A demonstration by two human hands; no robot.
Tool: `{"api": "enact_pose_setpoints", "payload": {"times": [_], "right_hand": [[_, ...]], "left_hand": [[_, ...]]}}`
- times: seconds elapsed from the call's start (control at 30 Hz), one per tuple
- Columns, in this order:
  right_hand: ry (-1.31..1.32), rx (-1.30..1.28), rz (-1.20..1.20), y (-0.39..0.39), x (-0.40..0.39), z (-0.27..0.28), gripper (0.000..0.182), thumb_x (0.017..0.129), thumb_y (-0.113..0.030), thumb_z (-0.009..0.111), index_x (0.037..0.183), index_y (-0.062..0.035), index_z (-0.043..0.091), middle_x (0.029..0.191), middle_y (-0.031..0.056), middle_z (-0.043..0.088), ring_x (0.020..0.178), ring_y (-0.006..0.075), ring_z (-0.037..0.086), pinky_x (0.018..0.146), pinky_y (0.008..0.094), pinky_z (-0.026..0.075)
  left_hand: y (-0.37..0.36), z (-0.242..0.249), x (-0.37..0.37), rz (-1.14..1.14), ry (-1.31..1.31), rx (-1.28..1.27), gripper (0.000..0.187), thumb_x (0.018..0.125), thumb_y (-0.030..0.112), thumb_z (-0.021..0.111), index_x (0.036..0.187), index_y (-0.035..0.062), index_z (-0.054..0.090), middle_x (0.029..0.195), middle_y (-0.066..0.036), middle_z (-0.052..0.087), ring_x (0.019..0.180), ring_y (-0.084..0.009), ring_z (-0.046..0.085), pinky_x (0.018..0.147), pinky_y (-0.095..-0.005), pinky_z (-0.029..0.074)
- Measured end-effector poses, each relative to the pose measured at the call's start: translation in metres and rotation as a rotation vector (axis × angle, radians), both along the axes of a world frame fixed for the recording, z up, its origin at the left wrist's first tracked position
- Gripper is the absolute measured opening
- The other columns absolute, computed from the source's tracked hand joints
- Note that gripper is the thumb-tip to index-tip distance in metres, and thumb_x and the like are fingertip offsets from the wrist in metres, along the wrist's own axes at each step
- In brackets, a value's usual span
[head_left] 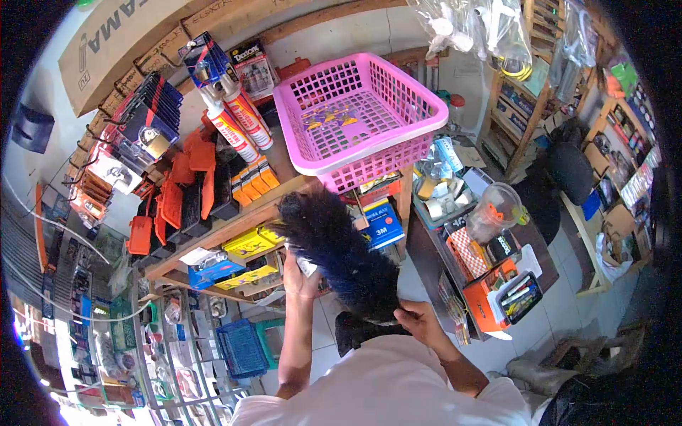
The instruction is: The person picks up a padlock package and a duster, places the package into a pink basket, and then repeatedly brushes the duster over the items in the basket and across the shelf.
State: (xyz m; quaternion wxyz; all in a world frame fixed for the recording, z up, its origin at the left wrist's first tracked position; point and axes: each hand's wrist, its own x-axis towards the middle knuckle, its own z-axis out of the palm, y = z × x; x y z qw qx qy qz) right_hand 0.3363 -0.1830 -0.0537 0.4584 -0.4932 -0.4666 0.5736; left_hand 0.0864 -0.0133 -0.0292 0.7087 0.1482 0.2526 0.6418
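Left grip [302, 282]: you have it at a small white item [306, 265], closure unclear | black duster [344, 255] slants between your hands; steer its tip clear of the pink basket [355, 162] | right grip [423, 325]: fingers closed at its near end; hold firm, wrist loose.

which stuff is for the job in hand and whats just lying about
Likely in use: dark feathery duster in the right hand; small white item in the left hand.

Lying about: pink basket; red-and-white tubes; blue 3M box.
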Motion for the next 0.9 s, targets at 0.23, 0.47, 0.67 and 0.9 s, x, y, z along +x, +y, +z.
{"api": "enact_pose_setpoints", "payload": {"times": [0.23,0.47,0.67,0.9], "right_hand": [[-0.223,0.183,0.125,-0.001,0.006,-0.016,0.032,0.092,-0.015,0.066,0.117,0.0044,0.062,0.096,0.0139,0.071,0.085,0.0128,0.061,0.079,0.0286,0.049],[-0.287,0.065,0.099,0.002,0.016,-0.005,0.031,0.094,-0.016,0.062,0.12,0.0012,0.061,0.108,0.0196,0.069,0.096,0.0167,0.064,0.086,0.0292,0.048],[-0.365,0.021,0.202,0.002,0.015,0.011,0.032,0.093,-0.016,0.063,0.12,0.002,0.061,0.109,0.0186,0.069,0.094,0.0153,0.064,0.085,0.0301,0.049],[-0.284,0.045,0.187,0.009,0.021,0.007,0.028,0.093,-0.014,0.062,0.115,0.0048,0.062,0.1,0.0204,0.069,0.088,0.0144,0.063,0.078,0.0295,0.049]], "left_hand": [[0.0,0.003,0.012,-0.141,-0.081,0.298,0.06,0.099,0.048,0.034,0.145,0.0086,0.036,0.139,-0.015,0.05,0.127,-0.0325,0.048,0.108,-0.0511,0.034],[-0.003,0.016,0.016,-0.206,-0.234,0.411,0.068,0.097,0.058,0.028,0.142,0.0078,0.039,0.138,-0.017,0.05,0.125,-0.0377,0.048,0.106,-0.0555,0.034],[-0.005,0.011,0.011,-0.136,-0.144,0.304,0.07,0.097,0.058,0.024,0.145,0.0087,0.035,0.141,-0.016,0.046,0.129,-0.0363,0.044,0.109,-0.0536,0.031],[-0.009,0.027,0.016,-0.207,-0.104,0.434,0.08,0.093,0.066,0.026,0.144,0.0049,0.036,0.14,-0.02,0.047,0.126,-0.0375,0.047,0.107,-0.0531,0.035]]}}
